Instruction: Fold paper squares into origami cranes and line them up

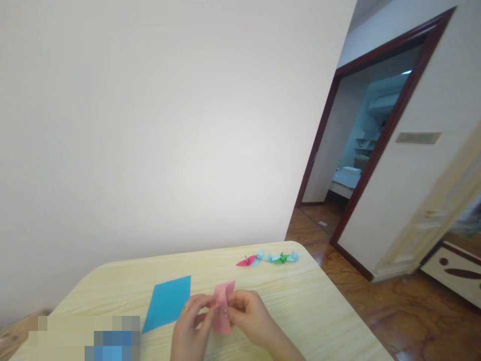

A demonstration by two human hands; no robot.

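A piece of pink origami paper [223, 321], creased and partly folded, is held up between both hands above the table. My left hand [193, 321] pinches its left edge between thumb and fingers. From the other side, my right hand [248, 313] grips the right edge, its fingers curled and partly hiding the paper. A flat blue sheet of paper [169, 301] lies on the table just to the left of my left hand. Farther back stand small folded paper cranes, among them a red one [247, 261] and a green one [281, 258], in a row with light blue ones.
The pale wood-grain table [112, 286] meets a white wall [169, 125] at its back. A pixelated patch covers the lower left corner. To the right are a wooden floor [349, 286] and a dark red door frame [391, 155].
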